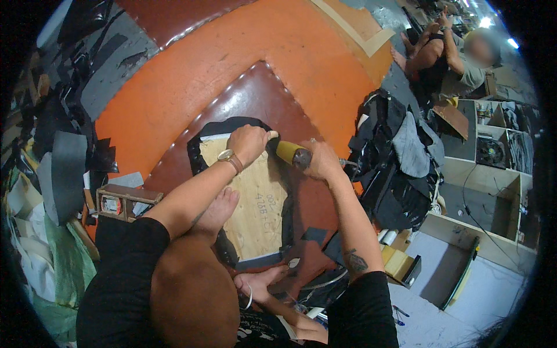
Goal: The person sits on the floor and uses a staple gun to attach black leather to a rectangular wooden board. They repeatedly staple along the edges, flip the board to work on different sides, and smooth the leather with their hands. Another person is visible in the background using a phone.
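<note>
A pale plywood board (255, 203) lies on the floor covering in front of me, with black fabric (200, 153) folded up round its edges. My left hand (249, 144) is closed at the board's far edge, thumb toward the right, pinching the fabric there. In my right hand (322, 159) is a yellow and black staple gun (288, 153), its black nose at the far right corner of the board, close to my left thumb. My bare left foot (223, 206) rests on the board's left side. The fingers under the tool are partly hidden.
Dark red sheets (243, 95) lie on the orange floor (191, 69). Black scraps (386, 174) pile up at right, beside wooden compartments (481, 197). A small wooden box (129, 200) stands left, near scraps and a green sack (69, 261). Another person (458, 64) sits far right.
</note>
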The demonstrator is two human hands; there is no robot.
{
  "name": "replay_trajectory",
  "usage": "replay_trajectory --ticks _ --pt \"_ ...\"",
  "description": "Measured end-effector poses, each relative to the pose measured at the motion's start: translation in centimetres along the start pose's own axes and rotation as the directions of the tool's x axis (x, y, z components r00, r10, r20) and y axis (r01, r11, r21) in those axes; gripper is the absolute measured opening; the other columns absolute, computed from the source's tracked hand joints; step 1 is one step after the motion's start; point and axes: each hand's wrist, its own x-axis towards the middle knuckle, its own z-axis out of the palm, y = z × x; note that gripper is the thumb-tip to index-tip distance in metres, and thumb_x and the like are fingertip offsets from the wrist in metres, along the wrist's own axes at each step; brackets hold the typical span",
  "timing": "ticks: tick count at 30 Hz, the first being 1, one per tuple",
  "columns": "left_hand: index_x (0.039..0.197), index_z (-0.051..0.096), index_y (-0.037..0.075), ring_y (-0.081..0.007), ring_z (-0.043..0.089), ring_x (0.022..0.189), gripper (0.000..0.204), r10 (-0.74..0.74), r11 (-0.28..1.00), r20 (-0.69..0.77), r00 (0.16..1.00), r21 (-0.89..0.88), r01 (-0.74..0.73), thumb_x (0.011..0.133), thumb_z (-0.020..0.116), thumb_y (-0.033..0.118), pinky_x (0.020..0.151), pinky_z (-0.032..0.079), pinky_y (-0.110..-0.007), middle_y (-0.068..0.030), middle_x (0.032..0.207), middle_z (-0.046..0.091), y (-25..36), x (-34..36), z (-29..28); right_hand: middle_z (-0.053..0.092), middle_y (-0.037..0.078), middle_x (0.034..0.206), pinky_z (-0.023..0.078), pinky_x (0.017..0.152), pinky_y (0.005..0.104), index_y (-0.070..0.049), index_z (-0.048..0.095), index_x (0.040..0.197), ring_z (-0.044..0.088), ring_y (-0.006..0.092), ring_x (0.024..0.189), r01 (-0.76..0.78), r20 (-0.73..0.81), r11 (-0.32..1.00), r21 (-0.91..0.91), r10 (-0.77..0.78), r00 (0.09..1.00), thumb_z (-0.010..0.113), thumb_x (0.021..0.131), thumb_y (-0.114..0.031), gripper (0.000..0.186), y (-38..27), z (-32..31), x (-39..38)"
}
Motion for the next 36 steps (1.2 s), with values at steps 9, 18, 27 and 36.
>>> replay_trajectory --ticks 9,18,27,36 --pt "0.083 0.079 0.001 -0.0433 0.073 0.078 0.050 0.012 0.999 0.050 0.999 0.040 -0.014 0.105 0.052 0.037 0.073 0.058 -0.053 -0.0256 0.082 0.072 0.9 -0.1 -1.1 0.073 0.021 0.114 0.055 0.094 0.0523 -0.016 0.068 0.127 0.068 0.0429 0.109 -0.157 -0.221 0.964 0.215 0.205 0.954 0.085 0.068 -0.013 0.062 5.5 4.1 -4.4" --pt "0.111 0.071 0.012 -0.0338 0.067 0.115 0.040 0.462 0.885 0.162 0.872 -0.014 -0.466 0.083 0.082 0.037 0.094 0.051 -0.050 -0.0144 0.110 0.071 6.1 -1.8 -4.1 0.069 0.024 0.125 0.054 0.100 0.0473 0.002 0.057 0.133 0.067 0.0397 0.119 -0.511 -0.065 0.663 0.547 0.642 0.764 0.092 0.072 -0.051 0.088 -1.4 12.7 -13.0" --pt "0.120 0.075 0.014 -0.0319 0.062 0.128 0.031 0.515 0.524 0.752 0.413 0.106 -0.845 0.091 0.068 0.022 0.117 0.036 -0.066 -0.0043 0.130 0.070 8.4 -2.0 4.7 0.074 0.023 0.103 0.058 0.087 0.0522 -0.004 0.075 0.107 0.073 0.0412 0.097 -0.374 0.100 0.910 0.180 0.361 0.927 0.061 0.099 -0.046 0.045 0.0 12.7 -11.9" --pt "0.094 0.076 0.008 -0.0305 0.069 0.105 0.018 0.742 0.425 0.605 0.290 -0.090 -0.900 0.082 0.068 0.018 0.088 0.058 -0.042 -0.0093 0.101 0.071 8.3 -2.5 5.0 0.075 0.024 0.096 0.057 0.084 0.0546 -0.005 0.077 0.099 0.073 0.0421 0.094 -0.328 0.011 0.916 0.232 0.335 0.942 0.056 0.103 -0.040 0.041 -0.7 14.3 -11.6"
